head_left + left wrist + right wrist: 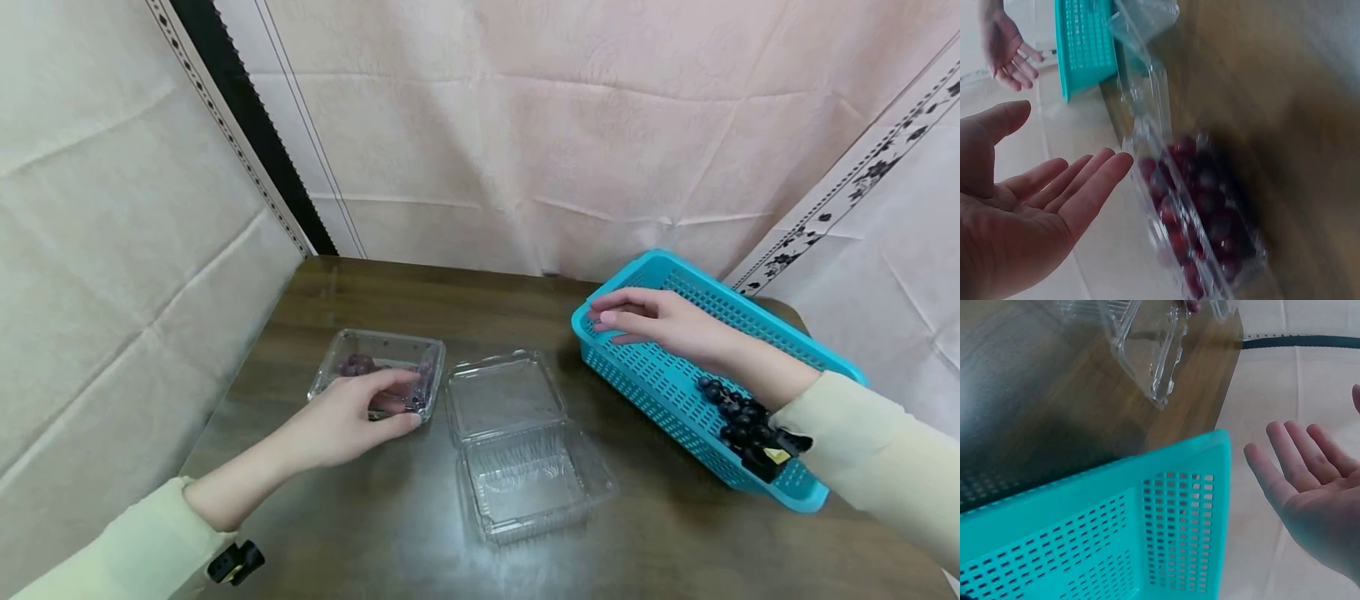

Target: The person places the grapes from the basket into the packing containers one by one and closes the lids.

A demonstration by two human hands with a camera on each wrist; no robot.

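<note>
My left hand hovers over a clear plastic box of grapes, thumb and fingers apart with nothing between them. Dark red grapes show through the box wall in the left wrist view, where the left hand is beside the box. My right hand is above the far left end of a turquoise basket, its fingers extended and holding nothing. Dark grapes lie in the basket's near end, partly hidden by the right sleeve. Between the hands stands a second clear box, its lid folded back.
Everything stands on a brown wooden table. Pale cloth hangs behind and at both sides. Small black devices, one near the left cuff, are worn at the wrists.
</note>
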